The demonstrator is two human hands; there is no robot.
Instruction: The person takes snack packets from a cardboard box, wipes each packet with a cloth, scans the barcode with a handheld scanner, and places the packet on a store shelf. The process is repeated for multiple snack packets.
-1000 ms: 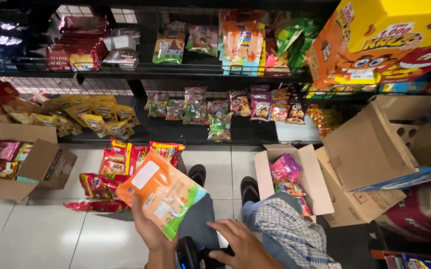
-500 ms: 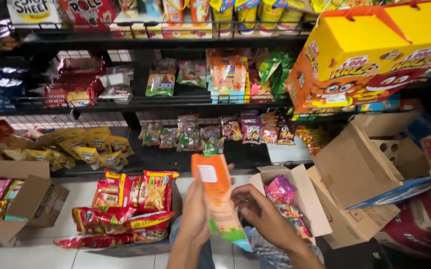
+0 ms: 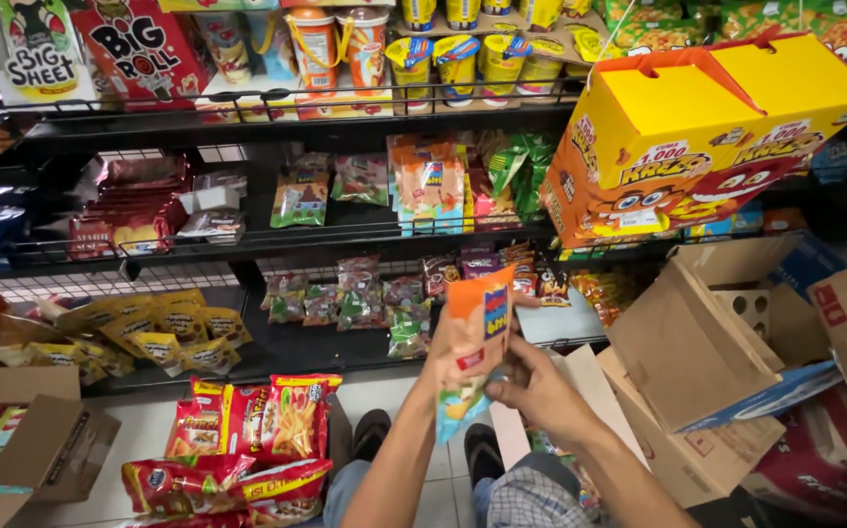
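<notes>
I hold an orange snack packet (image 3: 475, 337) upright in front of the shelves, at chest height. My left hand (image 3: 443, 337) grips it from behind on its left edge, mostly hidden by the packet. My right hand (image 3: 531, 386) pinches its lower right edge. The packet has a green and blue bottom part. Behind it runs the black wire shelf (image 3: 326, 235) with similar orange packets (image 3: 428, 186) and green ones (image 3: 516, 166).
A yellow and orange carton (image 3: 697, 137) stands on the shelf at right. Open cardboard boxes lie at right (image 3: 707, 352) and bottom left (image 3: 32, 440). Red and yellow snack bags (image 3: 247, 430) lie on the tiled floor. My sandalled feet (image 3: 423, 445) show below.
The packet has risen from my lap toward the shelves and turned upright. My view has tilted upward, showing the upper shelves.
</notes>
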